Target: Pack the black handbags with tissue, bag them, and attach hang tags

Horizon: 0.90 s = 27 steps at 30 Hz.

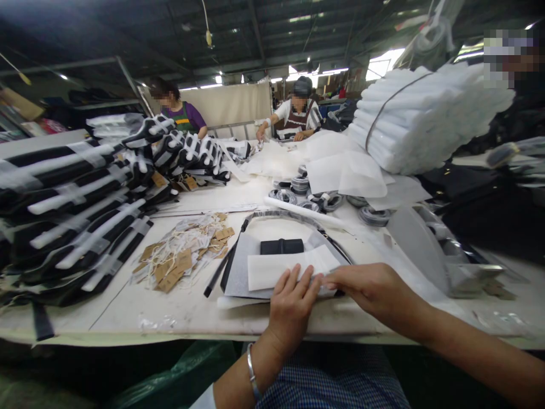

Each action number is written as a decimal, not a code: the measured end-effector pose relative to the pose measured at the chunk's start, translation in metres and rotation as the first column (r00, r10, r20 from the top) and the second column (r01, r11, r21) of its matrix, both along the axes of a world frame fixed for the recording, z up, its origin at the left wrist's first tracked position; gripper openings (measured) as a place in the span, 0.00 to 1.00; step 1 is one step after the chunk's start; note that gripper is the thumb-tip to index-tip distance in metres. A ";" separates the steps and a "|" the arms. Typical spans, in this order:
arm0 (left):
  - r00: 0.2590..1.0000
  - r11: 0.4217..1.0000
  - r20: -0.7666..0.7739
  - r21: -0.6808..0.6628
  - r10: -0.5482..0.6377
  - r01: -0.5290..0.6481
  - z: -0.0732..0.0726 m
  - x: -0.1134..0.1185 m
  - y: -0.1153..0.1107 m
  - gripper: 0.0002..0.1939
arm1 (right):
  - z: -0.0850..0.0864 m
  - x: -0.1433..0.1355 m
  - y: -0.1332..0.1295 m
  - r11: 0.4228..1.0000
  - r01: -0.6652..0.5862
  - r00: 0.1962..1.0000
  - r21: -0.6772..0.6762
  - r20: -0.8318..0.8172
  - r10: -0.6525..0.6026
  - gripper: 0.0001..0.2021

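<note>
A black bag (227,272) lies flat in front of me, its wrapped handle (281,215) arching away at the far side. A pale grey sheet (244,261) covers much of its face, and a black tab (281,246) shows in the middle. Over the lower part lies a folded white foam sheet (264,271). My left hand (293,298) rests on this sheet with fingers stretched out flat. At the sheet's right end, the thumb and fingers of my right hand (370,287) are pinched together on its edge; the fingertips are partly hidden.
Wrapped black bags (76,193) are piled at the left. Nearer lie brown paper tags (174,267) with strings. Coiled straps (300,184), a white foam rod (304,211), loose white sheets (344,170) and a tied foam-rod bundle (409,119) sit beyond. Two people work across the table.
</note>
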<state>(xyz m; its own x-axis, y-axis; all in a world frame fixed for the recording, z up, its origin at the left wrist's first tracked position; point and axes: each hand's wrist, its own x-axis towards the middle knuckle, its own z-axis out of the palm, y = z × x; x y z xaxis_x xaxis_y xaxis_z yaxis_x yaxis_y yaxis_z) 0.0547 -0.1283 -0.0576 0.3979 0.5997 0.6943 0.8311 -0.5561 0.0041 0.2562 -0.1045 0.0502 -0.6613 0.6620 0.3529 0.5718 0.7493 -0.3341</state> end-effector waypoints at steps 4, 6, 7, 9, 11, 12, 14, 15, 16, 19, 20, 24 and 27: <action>0.999 1.000 0.036 0.015 -0.011 0.010 -0.002 0.001 0.001 0.15 | -0.002 -0.012 0.050 0.973 0.145 0.987 -0.181 0.101 -0.128 0.09; 0.998 1.000 0.063 0.022 -0.011 0.009 -0.002 0.002 0.002 0.15 | -0.010 -0.018 0.066 0.959 0.180 0.977 -0.219 0.157 -0.147 0.09; 0.997 0.999 0.077 0.030 -0.014 0.012 -0.002 0.003 0.003 0.15 | -0.015 -0.020 0.072 0.958 0.177 0.975 -0.226 0.172 -0.139 0.09; 0.995 0.999 0.096 0.040 -0.026 0.022 -0.001 0.003 0.003 0.16 | -0.027 -0.022 0.079 0.965 0.133 0.981 -0.227 0.171 -0.095 0.09; 0.994 0.999 0.104 0.042 -0.037 0.032 0.000 0.002 0.003 0.18 | -0.037 -0.022 0.081 0.970 0.078 0.989 -0.230 0.140 -0.046 0.09; 0.993 0.998 0.107 0.043 -0.043 0.038 0.001 0.001 0.003 0.18 | -0.041 -0.022 0.082 0.970 0.064 0.992 -0.236 0.119 -0.036 0.08; 0.991 0.997 0.118 0.053 -0.058 0.052 0.001 -0.001 0.003 0.18 | -0.047 -0.021 0.082 0.962 0.076 0.996 -0.262 0.071 -0.060 0.07; 0.989 0.996 0.128 0.055 -0.070 0.063 0.001 -0.001 0.003 0.17 | -0.049 -0.021 0.081 0.955 0.097 0.995 -0.281 0.057 -0.084 0.06; 0.986 0.996 0.145 0.050 -0.082 0.076 0.001 -0.002 0.003 0.16 | -0.050 -0.021 0.081 0.946 0.119 0.993 -0.302 0.049 -0.110 0.05; 0.972 0.994 0.211 -0.002 -0.108 0.111 0.003 -0.002 0.003 0.13 | -0.049 -0.023 0.081 0.919 0.180 0.984 -0.351 0.057 -0.171 0.03; 0.969 0.993 0.221 -0.025 -0.110 0.119 0.004 -0.003 0.003 0.13 | -0.048 -0.023 0.081 0.913 0.194 0.981 -0.360 0.065 -0.183 0.03; 0.984 0.991 0.152 -0.086 -0.089 0.102 0.013 -0.005 0.002 0.16 | -0.046 -0.025 0.085 0.908 0.205 0.979 -0.366 0.068 -0.193 0.04; 0.994 0.982 0.029 -0.150 -0.109 0.112 0.016 -0.008 0.000 0.21 | -0.048 -0.025 0.087 0.914 0.193 0.981 -0.357 0.044 -0.190 0.03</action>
